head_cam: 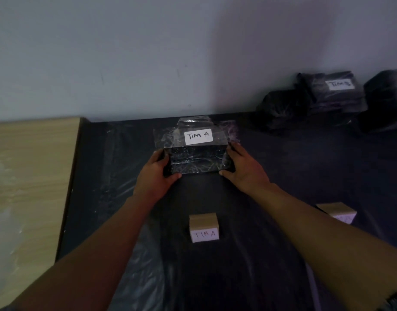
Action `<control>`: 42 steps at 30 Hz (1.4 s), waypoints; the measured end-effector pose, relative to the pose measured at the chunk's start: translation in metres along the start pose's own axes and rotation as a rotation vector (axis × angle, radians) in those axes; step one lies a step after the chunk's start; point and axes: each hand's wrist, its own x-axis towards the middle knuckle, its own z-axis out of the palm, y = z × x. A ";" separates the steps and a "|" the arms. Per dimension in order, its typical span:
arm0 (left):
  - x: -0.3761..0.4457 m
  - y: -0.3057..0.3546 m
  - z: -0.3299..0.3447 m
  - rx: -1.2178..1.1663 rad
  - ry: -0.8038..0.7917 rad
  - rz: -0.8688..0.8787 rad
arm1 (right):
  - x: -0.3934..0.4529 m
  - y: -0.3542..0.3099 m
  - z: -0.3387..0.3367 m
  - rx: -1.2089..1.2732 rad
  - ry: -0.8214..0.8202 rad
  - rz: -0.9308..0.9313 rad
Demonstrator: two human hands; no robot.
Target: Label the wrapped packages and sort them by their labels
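A black package (196,159) in clear wrap lies on the dark sheet near the wall, with a white label (198,136) reading "TIM A" on top. My left hand (161,170) grips its left end, fingers curled round the corner. On the other end my right hand (241,166) holds the package the same way. A small wooden block (204,226) marked "TIM A" stands in front of it, between my forearms. A second block (337,213) stands at the right, half hidden by my right arm.
Several black wrapped packages (327,102) are stacked at the back right against the wall, one with a white label (341,84) that is too blurred to read. A light wooden tabletop (31,176) adjoins the dark sheet (116,176) on the left.
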 end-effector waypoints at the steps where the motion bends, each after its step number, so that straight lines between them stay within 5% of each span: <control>1: 0.009 -0.001 -0.001 0.002 -0.003 0.000 | 0.009 0.000 -0.002 0.002 0.000 -0.001; 23: 0.068 0.001 -0.014 0.021 0.011 -0.039 | 0.058 -0.001 -0.012 0.006 0.080 -0.003; 29: 0.041 0.028 -0.035 0.063 0.139 -0.094 | 0.027 -0.012 -0.034 -0.019 0.164 -0.024; 42: -0.046 0.120 -0.136 0.120 0.378 0.097 | -0.068 -0.095 -0.114 -0.029 0.462 -0.239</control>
